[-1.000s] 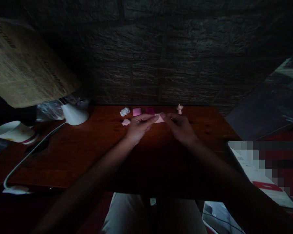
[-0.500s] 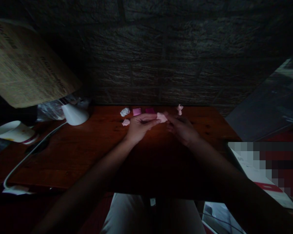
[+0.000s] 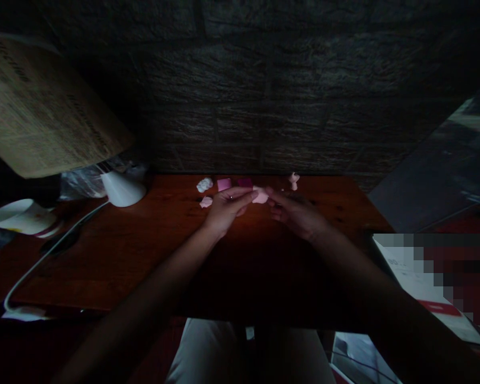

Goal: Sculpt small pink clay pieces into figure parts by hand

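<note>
A soft pale pink piece of modelling clay (image 3: 260,195) is held up over the wooden table between my two hands. My left hand (image 3: 227,207) pinches its left side between thumb and fingers. At its right edge, the fingertips of my right hand (image 3: 294,212) close on the clay, with the other fingers curled under. Behind my hands lie a pink block (image 3: 224,184) and a darker magenta block (image 3: 245,183). A white lump (image 3: 204,185) and a small pale pink lump (image 3: 206,202) sit to the left. A pale pink shaped piece (image 3: 294,181) is at the back right.
On the left are a lamp with a white base (image 3: 124,190) and paper-like shade (image 3: 52,106), a paper cup (image 3: 22,216) and a white cable (image 3: 50,255). A dark brick wall (image 3: 240,85) backs the table (image 3: 144,256). A lit screen (image 3: 408,277) is at right.
The clay has shifted slightly left and down and shows a broader face. My left hand has moved a little left with it; my right fingers have shifted along its edge.
</note>
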Demonstrator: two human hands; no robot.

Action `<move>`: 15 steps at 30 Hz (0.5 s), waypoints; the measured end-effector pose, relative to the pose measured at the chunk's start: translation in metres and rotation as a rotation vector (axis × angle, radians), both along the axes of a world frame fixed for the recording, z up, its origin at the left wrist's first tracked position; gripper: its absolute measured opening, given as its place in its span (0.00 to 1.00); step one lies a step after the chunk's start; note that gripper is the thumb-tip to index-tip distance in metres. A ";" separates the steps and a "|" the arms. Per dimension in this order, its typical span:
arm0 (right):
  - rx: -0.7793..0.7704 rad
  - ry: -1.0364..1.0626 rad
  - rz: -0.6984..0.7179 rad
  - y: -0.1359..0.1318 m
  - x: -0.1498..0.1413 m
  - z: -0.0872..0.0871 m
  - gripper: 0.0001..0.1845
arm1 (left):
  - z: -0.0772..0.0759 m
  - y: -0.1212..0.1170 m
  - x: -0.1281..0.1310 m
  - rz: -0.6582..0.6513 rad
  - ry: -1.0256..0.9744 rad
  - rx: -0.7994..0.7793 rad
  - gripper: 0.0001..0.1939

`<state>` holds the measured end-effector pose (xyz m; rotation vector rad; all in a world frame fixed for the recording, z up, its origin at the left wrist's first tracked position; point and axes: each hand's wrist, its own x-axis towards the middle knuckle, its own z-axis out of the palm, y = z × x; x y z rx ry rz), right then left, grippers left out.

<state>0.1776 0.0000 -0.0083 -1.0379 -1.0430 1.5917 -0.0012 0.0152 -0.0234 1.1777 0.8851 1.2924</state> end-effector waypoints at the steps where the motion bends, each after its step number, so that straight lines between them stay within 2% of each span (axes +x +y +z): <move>1: 0.011 -0.019 0.018 0.000 0.001 -0.001 0.24 | 0.000 0.000 0.000 -0.006 -0.021 -0.002 0.14; 4: 0.113 -0.108 0.027 0.000 0.003 -0.001 0.22 | 0.002 -0.001 0.001 -0.031 -0.048 -0.024 0.13; 11: 0.577 -0.460 0.000 -0.007 -0.002 0.003 0.16 | 0.009 -0.008 0.000 -0.098 -0.009 -0.187 0.16; 15: 0.672 -0.564 -0.059 -0.009 -0.005 0.001 0.15 | 0.007 -0.007 -0.002 -0.088 0.021 -0.207 0.12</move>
